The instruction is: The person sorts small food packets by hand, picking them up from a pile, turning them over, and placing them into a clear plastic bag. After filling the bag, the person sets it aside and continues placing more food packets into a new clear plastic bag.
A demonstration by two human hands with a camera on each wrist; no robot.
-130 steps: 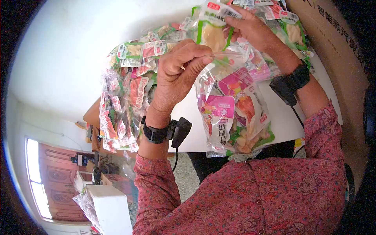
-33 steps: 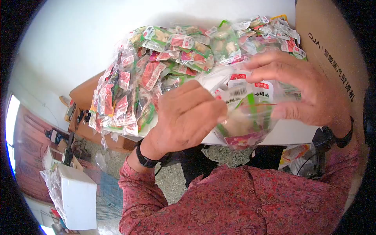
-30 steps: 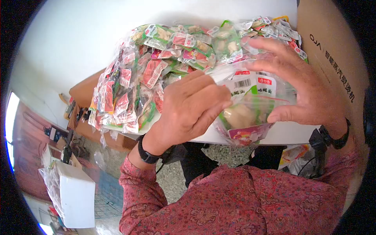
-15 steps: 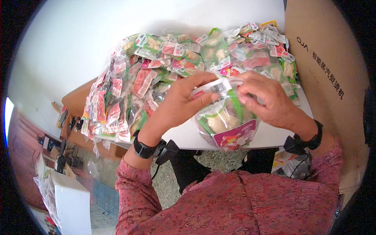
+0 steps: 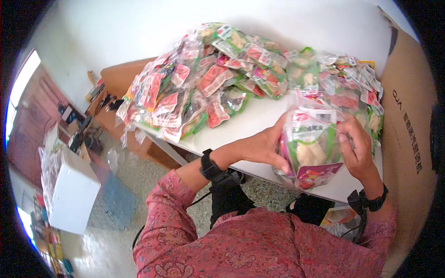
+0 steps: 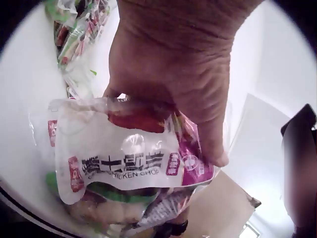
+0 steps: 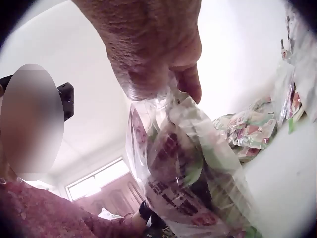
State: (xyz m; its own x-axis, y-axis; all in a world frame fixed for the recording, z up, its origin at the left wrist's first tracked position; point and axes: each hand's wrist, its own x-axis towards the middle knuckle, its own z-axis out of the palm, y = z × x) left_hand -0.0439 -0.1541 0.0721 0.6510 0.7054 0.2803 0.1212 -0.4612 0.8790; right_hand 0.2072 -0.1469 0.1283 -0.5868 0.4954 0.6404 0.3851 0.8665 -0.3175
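White wall (image 5: 139, 28) spreads behind the work as we look down. Against it stands the white bench (image 5: 259, 116), with a tall carton (image 5: 403, 116) at its right end. Along the back and left edges we see the large heap (image 5: 215, 76) of packets; the smaller heap (image 5: 345, 90) sits towards the back right corner. Near the front edge, right of the middle, we have the clear bag (image 5: 309, 139) between the two hands. The left hand (image 5: 262, 147) has its grip closed round the bag's left side, thumb in front; the right hand (image 5: 357, 143) has its grip pinched on the upper right side. Several packets are already inside, among them a purple-labelled packet (image 5: 319, 175), while many lie loose in both heaps. We cannot tell whether the bag's mouth is sealed, or whether its base touches the bench.
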